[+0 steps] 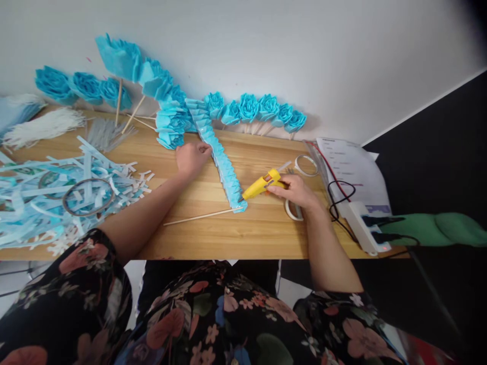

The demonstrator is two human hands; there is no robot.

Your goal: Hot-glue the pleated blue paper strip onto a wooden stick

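Observation:
A long pleated strip of blue crepe paper (222,165) runs down the middle of the wooden table. My left hand (193,158) pinches its left edge partway up, thumb and finger together. In my right hand (297,190) is a yellow glue gun (262,184), a glue stick poking from its back end. The gun's nozzle touches or hovers just over the lower end of the strip; I cannot tell which. A thin wooden stick (201,217) lies with its tip on that lower end.
Several blue paper flowers (249,107) on sticks lean along the wall. Paper scraps (45,203) and a tape ring (88,196) cover the left side. At right are rolls of tape (305,165), a power strip (365,228) with cables, and a printed sheet (357,175).

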